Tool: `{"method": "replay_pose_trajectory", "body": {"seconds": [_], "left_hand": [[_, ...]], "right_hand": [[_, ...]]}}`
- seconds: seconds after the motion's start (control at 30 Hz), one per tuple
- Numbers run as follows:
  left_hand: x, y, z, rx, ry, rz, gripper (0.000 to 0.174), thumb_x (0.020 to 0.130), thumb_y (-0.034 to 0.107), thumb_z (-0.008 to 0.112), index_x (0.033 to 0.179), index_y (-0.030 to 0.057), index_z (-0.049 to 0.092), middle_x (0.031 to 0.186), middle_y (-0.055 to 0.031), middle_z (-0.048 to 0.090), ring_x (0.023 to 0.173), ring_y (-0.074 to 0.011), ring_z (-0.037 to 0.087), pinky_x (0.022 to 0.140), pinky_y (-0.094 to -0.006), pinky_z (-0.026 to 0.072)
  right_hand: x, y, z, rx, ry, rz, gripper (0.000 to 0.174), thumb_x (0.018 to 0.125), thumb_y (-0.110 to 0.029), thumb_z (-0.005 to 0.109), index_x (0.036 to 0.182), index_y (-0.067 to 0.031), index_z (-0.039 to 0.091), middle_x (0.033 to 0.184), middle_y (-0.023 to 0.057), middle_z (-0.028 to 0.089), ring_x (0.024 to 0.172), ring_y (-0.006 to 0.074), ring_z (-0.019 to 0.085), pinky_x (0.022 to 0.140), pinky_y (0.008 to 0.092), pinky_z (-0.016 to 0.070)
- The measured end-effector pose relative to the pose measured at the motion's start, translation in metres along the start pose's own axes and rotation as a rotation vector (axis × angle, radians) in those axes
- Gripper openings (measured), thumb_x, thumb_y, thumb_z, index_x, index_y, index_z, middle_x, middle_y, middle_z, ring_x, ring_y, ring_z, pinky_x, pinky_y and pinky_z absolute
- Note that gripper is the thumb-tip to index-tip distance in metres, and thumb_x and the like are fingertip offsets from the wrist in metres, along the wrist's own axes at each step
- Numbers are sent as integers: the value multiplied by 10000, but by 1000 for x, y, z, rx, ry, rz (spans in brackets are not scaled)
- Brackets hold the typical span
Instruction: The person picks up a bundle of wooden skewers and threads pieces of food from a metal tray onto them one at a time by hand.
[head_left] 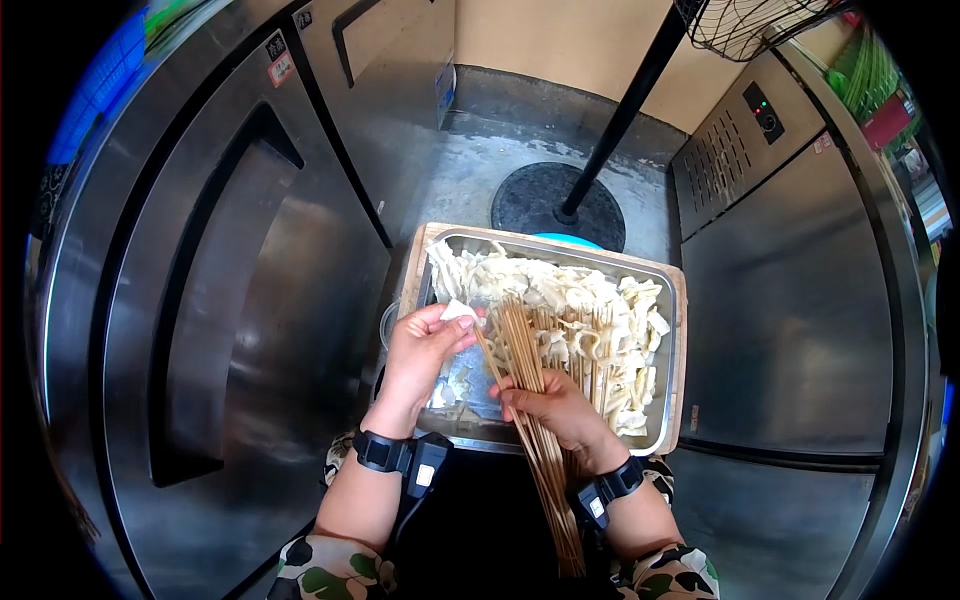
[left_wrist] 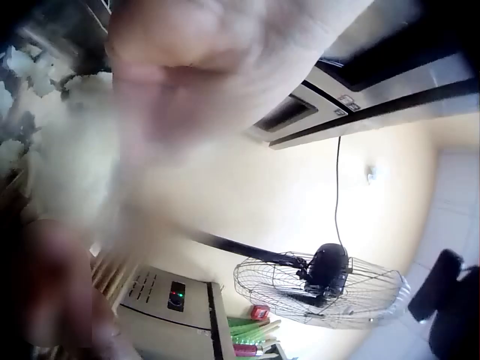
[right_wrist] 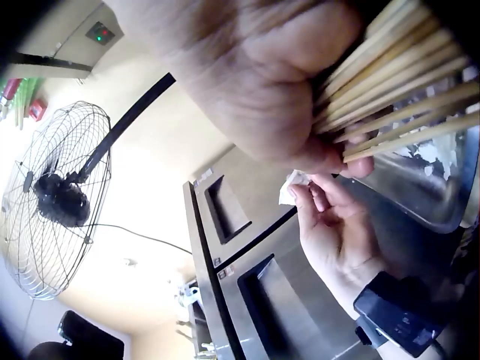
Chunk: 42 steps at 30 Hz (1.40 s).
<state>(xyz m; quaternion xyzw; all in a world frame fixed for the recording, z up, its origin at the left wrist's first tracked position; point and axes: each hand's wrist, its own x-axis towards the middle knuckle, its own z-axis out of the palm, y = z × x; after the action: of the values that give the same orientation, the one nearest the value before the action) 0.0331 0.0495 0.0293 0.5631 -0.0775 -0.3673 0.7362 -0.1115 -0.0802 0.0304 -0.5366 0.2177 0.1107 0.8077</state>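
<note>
My left hand (head_left: 412,362) pinches a pale, whitish slice of food (head_left: 458,311) between thumb and fingers, above the left side of a metal tray (head_left: 475,378). A long bundle of bamboo skewers (head_left: 545,465) lies in the grip of my right hand (head_left: 572,420), over the tray's front edge. One skewer's tip stands apart from the bundle, close by the slice. Pale food strips (head_left: 530,280) fill the tray's back and right side, with threaded skewers (head_left: 603,345) among them. In the left wrist view, the slice is blurred beside the left hand (left_wrist: 217,60).
A wooden board (head_left: 680,380) lies under the tray. Steel cabinets with doors stand close at left (head_left: 250,330) and right (head_left: 790,320). Behind the tray, a round black base (head_left: 520,200) carries a pole with a wire-caged fan (right_wrist: 64,199).
</note>
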Motion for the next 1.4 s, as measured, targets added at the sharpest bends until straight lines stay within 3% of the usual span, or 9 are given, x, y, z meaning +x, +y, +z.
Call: {"method": "replay_pose_trajectory", "body": {"seconds": [0.3,0.4,0.6,0.7,0.77,1.03,1.17,1.33,1.4], "left_hand": [[4,-6,3,24,77,24,161,893,111,526,1016,18,573,897,-70,646,847,-133,628,720,-244,513],[13,-23,7,-96,66,150,282,883,63,519,1152,130,465,941,-58,609,799,-121,606,653,-255,523],[34,-59,11,-67,32,179,144,892,161,523,975,59,581,894,-15,584,771,-69,543,566,-207,475],[34,-63,9,-154,29,129,160,876,159,551,929,16,598,861,-20,604,733,-57,551,524,-198,465],[33,-56,7,-249,34,88,165,855,159,584,887,-1,608,818,-19,604,655,-53,533,498,-186,447],[-9,-20,8,-223,-24,49,200,839,201,616,897,10,623,772,2,566,651,-58,504,533,-202,462],[15,-49,8,-194,-128,-133,197,835,204,617,898,17,628,776,-10,573,682,-62,526,551,-208,473],[28,-70,-3,-80,7,273,273,791,69,573,1056,22,528,832,-41,593,728,-102,553,632,-247,465],[10,-27,3,24,95,77,271,835,82,593,1089,11,529,871,-42,604,777,-94,559,666,-234,460]], "right_hand": [[-2,0,2,-41,50,-17,143,838,-65,577,960,-17,634,746,21,615,689,86,567,659,189,435],[-6,-2,8,55,139,-1,164,843,-112,590,985,-48,641,867,25,639,783,106,601,696,225,496],[-2,11,0,74,190,-76,162,781,-88,610,908,11,609,610,31,560,541,87,513,489,188,378],[1,21,-4,50,209,-176,161,785,-95,619,924,-21,586,701,36,593,587,111,547,554,230,468],[-17,-12,20,-184,239,135,302,855,-179,568,1089,12,584,1014,79,601,958,173,533,875,299,396],[-18,-8,15,-154,326,127,303,845,-141,588,1104,14,580,1048,82,593,998,174,517,893,284,384],[3,23,-9,-76,281,-156,143,773,-92,629,886,-8,603,635,35,581,525,87,516,485,188,387],[-3,-2,18,-98,265,-4,141,827,-94,605,944,-28,648,719,2,603,613,66,543,532,188,404],[-4,-3,10,-94,152,-9,141,849,-110,586,959,-43,645,733,-1,610,669,69,561,600,191,428]]}}
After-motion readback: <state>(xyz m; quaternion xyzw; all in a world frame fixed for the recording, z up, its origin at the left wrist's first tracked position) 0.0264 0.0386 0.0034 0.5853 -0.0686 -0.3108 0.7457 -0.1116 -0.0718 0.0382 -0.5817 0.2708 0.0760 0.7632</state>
